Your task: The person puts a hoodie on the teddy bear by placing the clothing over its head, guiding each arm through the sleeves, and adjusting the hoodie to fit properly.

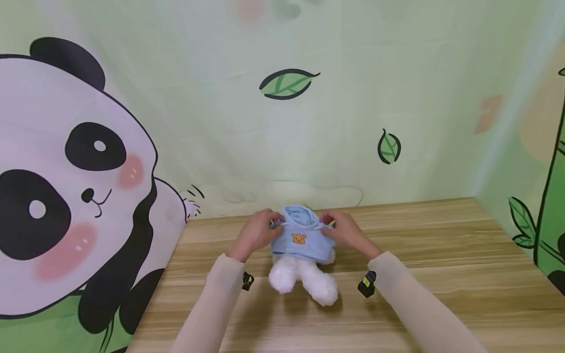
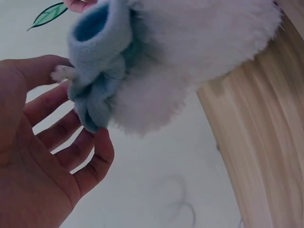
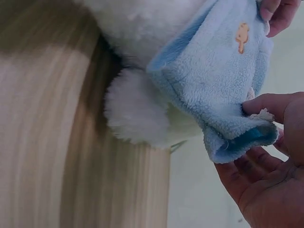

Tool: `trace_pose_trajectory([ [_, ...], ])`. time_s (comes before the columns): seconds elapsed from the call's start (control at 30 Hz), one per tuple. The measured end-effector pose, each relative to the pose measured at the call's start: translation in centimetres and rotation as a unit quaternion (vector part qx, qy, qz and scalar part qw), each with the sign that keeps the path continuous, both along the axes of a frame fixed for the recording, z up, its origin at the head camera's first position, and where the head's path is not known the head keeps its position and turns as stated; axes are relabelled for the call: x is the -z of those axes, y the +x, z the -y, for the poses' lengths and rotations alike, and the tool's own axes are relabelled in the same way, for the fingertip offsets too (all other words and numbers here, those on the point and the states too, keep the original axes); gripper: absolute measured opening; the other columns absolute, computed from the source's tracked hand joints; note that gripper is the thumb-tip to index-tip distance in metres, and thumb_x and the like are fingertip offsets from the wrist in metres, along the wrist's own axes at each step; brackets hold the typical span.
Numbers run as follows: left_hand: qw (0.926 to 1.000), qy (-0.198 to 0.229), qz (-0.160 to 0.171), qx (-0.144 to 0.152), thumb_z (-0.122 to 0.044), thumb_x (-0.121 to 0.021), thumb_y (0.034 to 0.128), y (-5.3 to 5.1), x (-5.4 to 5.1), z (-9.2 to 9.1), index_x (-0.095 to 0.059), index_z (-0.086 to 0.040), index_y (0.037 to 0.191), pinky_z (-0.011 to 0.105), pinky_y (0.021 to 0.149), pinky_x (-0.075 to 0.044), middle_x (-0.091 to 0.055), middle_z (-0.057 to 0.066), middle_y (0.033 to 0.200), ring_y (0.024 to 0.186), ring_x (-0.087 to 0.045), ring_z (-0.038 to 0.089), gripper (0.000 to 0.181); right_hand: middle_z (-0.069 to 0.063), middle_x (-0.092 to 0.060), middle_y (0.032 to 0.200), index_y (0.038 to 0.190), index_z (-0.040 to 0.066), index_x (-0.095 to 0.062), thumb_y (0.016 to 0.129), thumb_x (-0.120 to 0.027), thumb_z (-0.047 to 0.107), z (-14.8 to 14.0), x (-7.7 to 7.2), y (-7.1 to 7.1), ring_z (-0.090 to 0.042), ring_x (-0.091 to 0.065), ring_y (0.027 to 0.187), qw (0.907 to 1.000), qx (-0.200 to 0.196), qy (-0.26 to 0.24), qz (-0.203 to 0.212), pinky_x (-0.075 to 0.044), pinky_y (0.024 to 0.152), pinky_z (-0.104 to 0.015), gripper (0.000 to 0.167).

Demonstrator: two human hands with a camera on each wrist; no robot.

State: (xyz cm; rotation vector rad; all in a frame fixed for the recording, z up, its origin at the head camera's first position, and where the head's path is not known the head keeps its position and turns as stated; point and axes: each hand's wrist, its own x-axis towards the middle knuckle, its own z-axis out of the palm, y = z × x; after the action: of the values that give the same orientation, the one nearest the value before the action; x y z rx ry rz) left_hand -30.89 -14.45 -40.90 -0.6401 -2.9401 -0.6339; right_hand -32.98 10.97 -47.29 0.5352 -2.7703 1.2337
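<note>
A white fluffy plush toy (image 1: pixel 324 288) is on the table, its legs toward me. Over its upper part lies a light blue fleece hoodie (image 1: pixel 287 244) with an orange bear patch (image 1: pixel 298 239); the toy's head is hidden. My left hand (image 1: pixel 259 229) pinches the hoodie's left shoulder area beside the neck opening. On the other side, my right hand (image 1: pixel 346 229) pinches the matching part. In the right wrist view, the thumb presses the fabric near a white cord end (image 3: pixel 262 115), above an open sleeve cuff (image 3: pixel 237 145). One white paw (image 3: pixel 137 107) hangs below the hem.
The wooden table (image 1: pixel 432 274) has a striped grain. Behind it stands a pale green backdrop (image 1: pixel 212 122) with printed leaves and a large printed panda (image 1: pixel 119 108) on the left. Each wrist carries a small black camera (image 1: pixel 366 284).
</note>
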Motion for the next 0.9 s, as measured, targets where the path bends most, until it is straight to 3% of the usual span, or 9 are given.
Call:
trace_pose_trajectory([
  [0.17,0.9997,0.015,0.021,0.004,-0.023,-0.057,0.0971,-0.3,0.8,0.7,-0.070,-0.012,0.120,0.041,0.090,-0.051,-0.066,0.009,0.116,0.104,-0.062,0.024,0.028,-0.016,-0.067,0.107,0.110,0.006,-0.062,0.092,-0.064,0.012,-0.1,0.9,0.2,-0.028,-0.064,0.093,0.9997,-0.006,0.000,0.023,-0.054,0.079,-0.039,0.020],
  [0.3,0.9975,0.047,0.052,-0.005,-0.020,-0.053,0.0982,-0.6,1.6,1.3,-0.066,-0.013,0.127,0.043,0.097,-0.049,-0.063,0.010,0.130,0.116,-0.060,0.028,0.032,-0.019,-0.067,0.115,0.117,0.006,-0.060,0.092,-0.064,0.015,-0.3,1.7,0.4,-0.033,-0.064,0.104,0.9989,-0.021,0.006,0.043,-0.054,0.084,-0.043,0.027],
  [0.5,0.9906,0.108,0.083,-0.012,-0.019,-0.059,0.0968,-0.7,2.2,2.2,-0.062,-0.009,0.130,0.046,0.099,-0.049,-0.063,0.013,0.130,0.120,-0.059,0.031,0.035,-0.019,-0.061,0.128,0.131,0.007,-0.054,0.094,-0.062,0.022,-0.4,2.8,0.7,-0.030,-0.059,0.110,0.9938,-0.030,0.009,0.107,-0.049,0.091,-0.045,0.041],
  [0.6,0.9829,0.144,0.113,-0.021,-0.019,-0.061,0.0959,-0.8,2.6,2.7,-0.061,-0.010,0.130,0.044,0.093,-0.053,-0.062,0.014,0.130,0.118,-0.060,0.033,0.035,-0.020,-0.054,0.137,0.140,0.010,-0.046,0.095,-0.060,0.023,-0.1,3.4,0.9,-0.029,-0.057,0.110,0.9833,-0.027,-0.040,0.176,-0.054,0.083,-0.044,0.048],
  [0.73,0.9657,0.204,0.156,-0.039,-0.016,-0.065,0.0941,-1.1,3.1,3.3,-0.062,-0.011,0.126,0.043,0.083,-0.058,-0.061,0.015,0.129,0.114,-0.062,0.033,0.033,-0.022,-0.047,0.142,0.143,0.011,-0.041,0.096,-0.058,0.018,0.3,4.0,1.3,-0.034,-0.057,0.113,0.9639,-0.026,-0.122,0.235,-0.059,0.073,-0.044,0.051],
  [0.9,0.9557,0.239,0.164,-0.051,-0.015,-0.067,0.0922,-1.3,3.9,3.7,-0.064,-0.010,0.120,0.040,0.080,-0.058,-0.063,0.013,0.125,0.107,-0.063,0.027,0.029,-0.020,-0.056,0.130,0.132,0.007,-0.051,0.095,-0.060,0.014,0.5,4.4,1.4,-0.030,-0.059,0.107,0.9651,-0.013,-0.147,0.216,-0.059,0.074,-0.044,0.040],
])
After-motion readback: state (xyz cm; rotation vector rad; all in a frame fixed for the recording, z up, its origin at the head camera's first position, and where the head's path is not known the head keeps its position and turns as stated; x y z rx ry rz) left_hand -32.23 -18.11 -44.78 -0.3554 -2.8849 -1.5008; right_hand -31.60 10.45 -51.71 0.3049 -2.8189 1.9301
